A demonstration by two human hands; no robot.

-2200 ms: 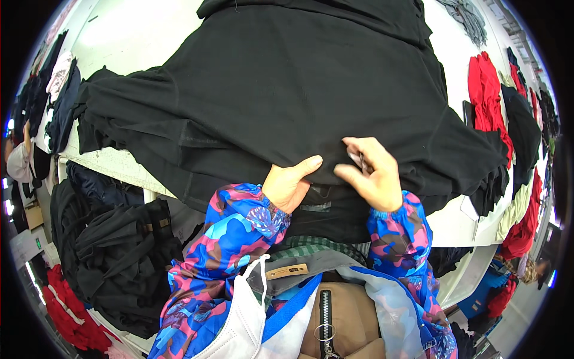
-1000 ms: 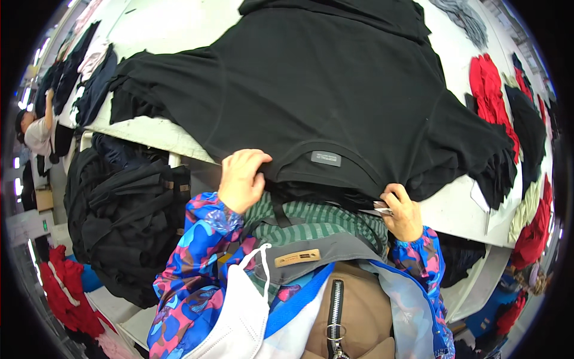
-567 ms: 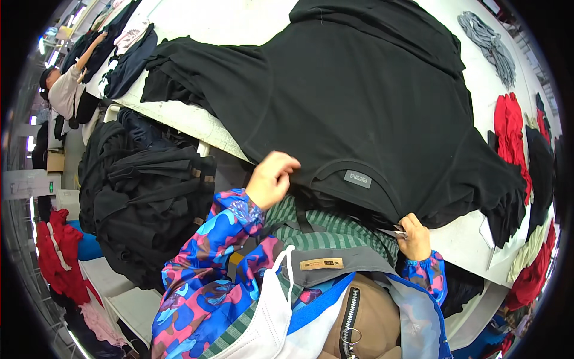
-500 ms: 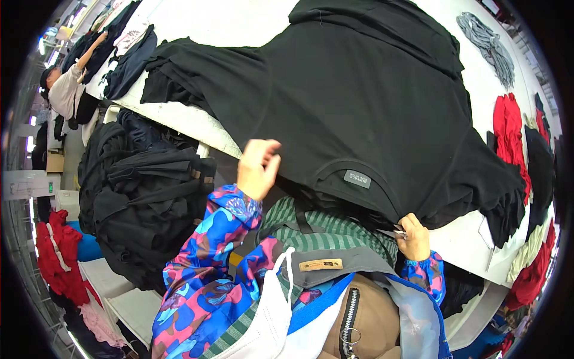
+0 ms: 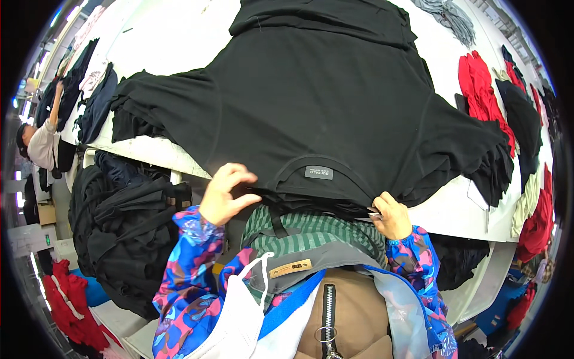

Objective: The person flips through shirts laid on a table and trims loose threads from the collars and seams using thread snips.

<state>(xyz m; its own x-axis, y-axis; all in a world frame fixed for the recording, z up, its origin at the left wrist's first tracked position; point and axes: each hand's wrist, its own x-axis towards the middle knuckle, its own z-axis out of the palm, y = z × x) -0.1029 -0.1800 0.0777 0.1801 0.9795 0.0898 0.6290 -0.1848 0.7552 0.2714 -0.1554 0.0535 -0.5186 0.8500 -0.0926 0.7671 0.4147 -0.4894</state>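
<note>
A black shirt (image 5: 323,102) lies spread on the white table, its neckline toward me and sleeves out to both sides. Inside the collar is a small grey label (image 5: 318,172). My left hand (image 5: 226,194) hovers by the shirt's near edge, left of the neckline, thumb and fingers apart with nothing between them. At the right end of the neckline my right hand (image 5: 391,216) is closed around small metal snips (image 5: 374,213), whose silver tips poke out toward the left. The fingers touch the shirt's edge; whether they also pinch cloth is hidden.
Left of me a bin holds a heap of black garments (image 5: 125,221). Red garments (image 5: 484,99) and a grey garment (image 5: 451,21) lie on the white table (image 5: 173,39) at the right. A co-worker (image 5: 43,143) stands far left beside dark clothes.
My view has shifted, so the shirt sits lower and further left. The left hand's thumb and fingers have spread wider near the shirt edge. My right hand keeps the snips at the neckline.
</note>
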